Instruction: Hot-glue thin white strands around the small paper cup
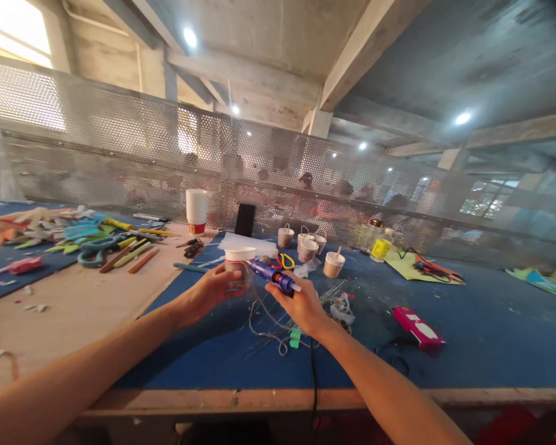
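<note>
**Paper cup (238, 262) met by glue gun (273, 276)**

Cup gripped round its side by the left hand (213, 290), over the blue mat (491, 346). Gun clasped in the right hand (301, 306), nozzle set at the rim. Gluing is judged under way; a steadied cup and measured squeeze are called for.

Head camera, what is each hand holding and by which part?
The left hand grips a small paper cup around its side wall. The right hand holds a purple glue gun by its rear handle end, nozzle pointing at the cup.
</note>
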Available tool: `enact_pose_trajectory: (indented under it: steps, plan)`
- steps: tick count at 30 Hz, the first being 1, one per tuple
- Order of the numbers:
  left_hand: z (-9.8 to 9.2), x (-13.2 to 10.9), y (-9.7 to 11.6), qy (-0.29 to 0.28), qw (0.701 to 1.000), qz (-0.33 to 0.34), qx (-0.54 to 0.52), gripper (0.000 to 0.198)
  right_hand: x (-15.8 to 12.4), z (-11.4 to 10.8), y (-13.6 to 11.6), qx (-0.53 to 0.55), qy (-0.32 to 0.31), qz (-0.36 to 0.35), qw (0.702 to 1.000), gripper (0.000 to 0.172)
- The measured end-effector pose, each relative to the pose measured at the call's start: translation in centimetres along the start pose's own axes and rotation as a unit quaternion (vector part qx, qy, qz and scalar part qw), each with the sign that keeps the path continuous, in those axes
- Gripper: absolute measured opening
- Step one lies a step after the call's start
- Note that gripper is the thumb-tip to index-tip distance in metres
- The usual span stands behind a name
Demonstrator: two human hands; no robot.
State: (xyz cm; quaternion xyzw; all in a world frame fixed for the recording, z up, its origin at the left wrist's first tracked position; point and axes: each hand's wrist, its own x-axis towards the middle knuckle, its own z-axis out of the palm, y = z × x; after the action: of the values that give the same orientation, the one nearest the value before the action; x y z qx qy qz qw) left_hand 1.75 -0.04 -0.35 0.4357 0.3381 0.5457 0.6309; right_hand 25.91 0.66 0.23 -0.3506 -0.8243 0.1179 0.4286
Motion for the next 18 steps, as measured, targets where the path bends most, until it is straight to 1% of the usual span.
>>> enact_pose_trajectory:
  steps: [3, 6, 14, 18]
  plan:
    - [0.18, -0.02, 0.03, 0.003, 1.0, 0.003, 0.001, 0.035, -0.06, 0.0, -0.08, -0.042, 0.007, -0.021, 0.999, 0.03]
    - [0.07, 0.04, -0.03, -0.002, 1.0, 0.004, 0.005, 0.035, -0.13, 0.08, -0.01, -0.057, 0.005, -0.032, 0.998, 0.028]
    - [-0.41, 0.14, -0.28, -0.01, 1.0, 0.009, 0.008, 0.038, -0.19, 0.2, 0.25, -0.087, -0.001, -0.035, 0.996, 0.025]
    - [-0.33, 0.13, -0.28, -0.018, 1.0, 0.011, 0.005, 0.035, -0.23, 0.3, 0.43, -0.096, -0.001, -0.036, 0.995, 0.026]
